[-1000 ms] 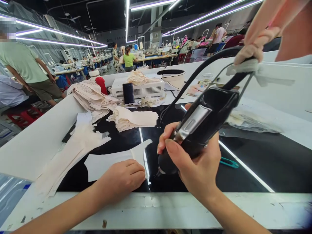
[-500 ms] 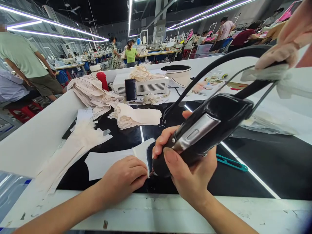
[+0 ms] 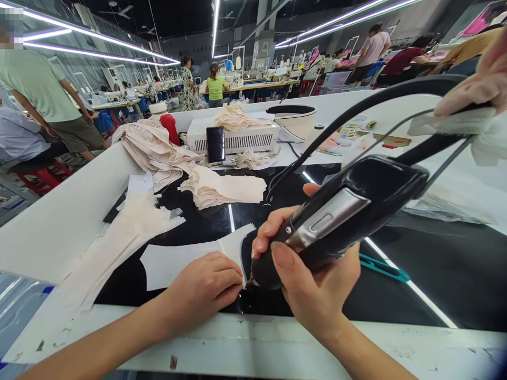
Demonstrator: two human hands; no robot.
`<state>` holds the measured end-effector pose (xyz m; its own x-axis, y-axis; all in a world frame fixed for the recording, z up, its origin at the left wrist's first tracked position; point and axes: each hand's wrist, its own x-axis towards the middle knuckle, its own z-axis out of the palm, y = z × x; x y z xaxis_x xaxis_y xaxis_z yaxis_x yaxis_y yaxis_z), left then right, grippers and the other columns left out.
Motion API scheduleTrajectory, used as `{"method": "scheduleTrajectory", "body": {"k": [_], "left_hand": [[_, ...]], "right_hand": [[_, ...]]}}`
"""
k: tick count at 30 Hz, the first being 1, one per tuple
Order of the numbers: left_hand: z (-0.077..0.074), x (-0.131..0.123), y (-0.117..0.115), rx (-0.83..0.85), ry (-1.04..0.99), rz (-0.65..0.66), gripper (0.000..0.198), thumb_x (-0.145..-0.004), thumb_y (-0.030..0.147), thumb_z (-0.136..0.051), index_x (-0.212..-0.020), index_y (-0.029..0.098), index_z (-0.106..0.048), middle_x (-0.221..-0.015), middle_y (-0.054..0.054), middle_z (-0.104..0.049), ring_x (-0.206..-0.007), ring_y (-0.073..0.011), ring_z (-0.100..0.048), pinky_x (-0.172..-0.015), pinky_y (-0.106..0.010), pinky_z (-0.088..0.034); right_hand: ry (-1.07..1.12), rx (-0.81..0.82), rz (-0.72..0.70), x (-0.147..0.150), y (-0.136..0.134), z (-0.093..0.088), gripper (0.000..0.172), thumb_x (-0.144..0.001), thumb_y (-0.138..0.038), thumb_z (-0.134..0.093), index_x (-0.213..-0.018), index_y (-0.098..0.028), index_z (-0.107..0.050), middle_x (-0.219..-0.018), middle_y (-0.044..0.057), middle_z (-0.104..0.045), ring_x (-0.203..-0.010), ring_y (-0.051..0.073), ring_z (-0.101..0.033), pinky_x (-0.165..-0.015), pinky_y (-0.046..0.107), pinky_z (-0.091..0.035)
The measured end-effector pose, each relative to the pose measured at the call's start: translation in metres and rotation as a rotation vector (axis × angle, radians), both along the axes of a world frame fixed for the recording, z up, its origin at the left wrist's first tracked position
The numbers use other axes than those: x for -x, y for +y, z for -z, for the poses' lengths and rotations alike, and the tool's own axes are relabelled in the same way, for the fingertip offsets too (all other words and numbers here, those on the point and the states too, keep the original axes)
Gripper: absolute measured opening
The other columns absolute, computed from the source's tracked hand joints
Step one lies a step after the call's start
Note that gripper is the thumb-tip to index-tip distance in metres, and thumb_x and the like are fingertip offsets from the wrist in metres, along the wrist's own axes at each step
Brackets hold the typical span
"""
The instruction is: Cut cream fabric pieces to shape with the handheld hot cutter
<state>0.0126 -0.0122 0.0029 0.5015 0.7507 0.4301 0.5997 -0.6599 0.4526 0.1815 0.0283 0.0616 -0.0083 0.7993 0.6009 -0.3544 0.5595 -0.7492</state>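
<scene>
A white fabric piece (image 3: 178, 261) lies flat on the glossy black work surface (image 3: 396, 301). My left hand (image 3: 208, 285) has its fingers pressed together on the piece's right corner, pinching the edge. In my right hand (image 3: 309, 269) is a black handheld tool (image 3: 356, 206) with a silver lever, held tilted. Its rounded lower end is beside my left fingertips, at the fabric's corner; the very tip is small and partly hidden. A thick black cable runs from the tool's upper end.
Stacked cream fabric pieces (image 3: 225, 189) and a longer pile (image 3: 119, 243) lie behind and left. A phone (image 3: 215, 144) leans on a white vented box (image 3: 253, 138). A teal tool (image 3: 384, 268) lies right. Another person's gloved hand (image 3: 467, 100) is at upper right. People work beyond.
The view has shifted slightly, so most things sit a little differently in the picture. The black tool's end is still by my left fingertips at the fabric corner.
</scene>
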Motion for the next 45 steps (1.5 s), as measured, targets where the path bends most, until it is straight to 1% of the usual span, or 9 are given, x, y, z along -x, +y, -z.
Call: {"method": "scheduleTrajectory", "body": {"k": [7, 11, 16, 21, 25, 30, 36, 40, 45], "left_hand": [[-0.006, 0.002, -0.001, 0.074, 0.038, -0.003, 0.024, -0.110, 0.022, -0.050, -0.105, 0.018, -0.073, -0.107, -0.007, -0.076, -0.099, -0.0201, -0.070, -0.093, -0.033, -0.056], [-0.009, 0.002, 0.000, 0.120, 0.021, -0.026, 0.020, -0.109, 0.020, -0.053, -0.104, 0.018, -0.072, -0.109, -0.007, -0.075, -0.102, -0.0213, -0.069, -0.094, -0.034, -0.056], [-0.005, 0.000, 0.003, 0.110, 0.034, -0.066, 0.011, -0.105, 0.019, -0.060, -0.102, 0.018, -0.071, -0.117, -0.008, -0.073, -0.111, -0.0243, -0.067, -0.098, -0.037, -0.056], [-0.003, -0.002, 0.003, 0.058, 0.047, -0.081, 0.011, -0.105, 0.016, -0.060, -0.107, 0.017, -0.070, -0.115, -0.010, -0.071, -0.108, -0.0235, -0.066, -0.096, -0.036, -0.057], [-0.003, -0.003, 0.002, 0.053, 0.046, -0.045, 0.016, -0.106, 0.013, -0.055, -0.103, 0.018, -0.070, -0.103, -0.007, -0.073, -0.109, -0.0232, -0.068, -0.100, -0.036, -0.057], [-0.006, 0.001, 0.000, 0.006, 0.072, 0.010, 0.023, -0.108, 0.011, -0.047, -0.105, 0.017, -0.069, -0.099, -0.007, -0.075, -0.109, -0.0230, -0.071, -0.098, -0.036, -0.058], [-0.007, 0.010, -0.003, -0.122, 0.130, 0.117, 0.022, -0.111, 0.014, -0.045, -0.116, 0.015, -0.067, -0.110, -0.009, -0.077, -0.111, -0.0214, -0.072, -0.099, -0.035, -0.059], [-0.004, 0.013, -0.002, -0.173, 0.172, 0.116, 0.022, -0.110, 0.014, -0.048, -0.122, 0.013, -0.066, -0.117, -0.011, -0.076, -0.112, -0.0222, -0.073, -0.100, -0.036, -0.060], [-0.002, 0.013, -0.002, -0.193, 0.181, 0.112, 0.021, -0.109, 0.014, -0.049, -0.120, 0.012, -0.067, -0.118, -0.012, -0.077, -0.113, -0.0222, -0.073, -0.101, -0.036, -0.061]], "right_hand": [[-0.051, -0.005, 0.029, -0.002, -0.001, -0.001, 0.050, -0.092, -0.043, -0.078, -0.124, -0.031, -0.042, -0.086, -0.002, -0.063, -0.062, 0.019, -0.070, -0.055, 0.034, -0.065], [-0.058, -0.003, 0.033, -0.002, -0.002, -0.001, 0.047, -0.092, -0.035, -0.078, -0.122, -0.031, -0.042, -0.087, -0.002, -0.064, -0.064, 0.018, -0.071, -0.059, 0.036, -0.068], [-0.022, -0.001, 0.022, -0.001, -0.003, 0.000, 0.049, -0.089, -0.028, -0.080, -0.121, -0.031, -0.044, -0.086, -0.003, -0.064, -0.062, 0.017, -0.069, -0.059, 0.033, -0.067], [-0.038, 0.007, 0.036, 0.000, -0.003, -0.001, 0.051, -0.089, -0.030, -0.080, -0.122, -0.031, -0.042, -0.086, -0.003, -0.064, -0.062, 0.017, -0.069, -0.061, 0.035, -0.068], [-0.035, 0.019, 0.042, -0.001, -0.003, -0.001, 0.052, -0.088, -0.034, -0.081, -0.122, -0.031, -0.042, -0.085, -0.003, -0.065, -0.062, 0.018, -0.070, -0.062, 0.037, -0.068], [-0.002, 0.021, 0.016, -0.001, -0.003, -0.001, 0.050, -0.086, -0.024, -0.082, -0.119, -0.030, -0.046, -0.085, -0.003, -0.067, -0.062, 0.017, -0.069, -0.053, 0.031, -0.062], [0.044, -0.008, -0.009, 0.000, -0.002, -0.002, 0.048, -0.083, -0.014, -0.080, -0.116, -0.031, -0.049, -0.085, -0.005, -0.068, -0.060, 0.014, -0.066, -0.055, 0.029, -0.061], [0.052, -0.011, -0.011, 0.000, -0.001, -0.001, 0.046, -0.083, -0.013, -0.080, -0.115, -0.030, -0.051, -0.086, -0.004, -0.068, -0.060, 0.014, -0.065, -0.056, 0.029, -0.062], [0.061, -0.021, -0.012, 0.000, 0.000, 0.000, 0.045, -0.084, -0.014, -0.080, -0.116, -0.031, -0.053, -0.087, -0.003, -0.068, -0.061, 0.013, -0.065, -0.056, 0.028, -0.062]]}}
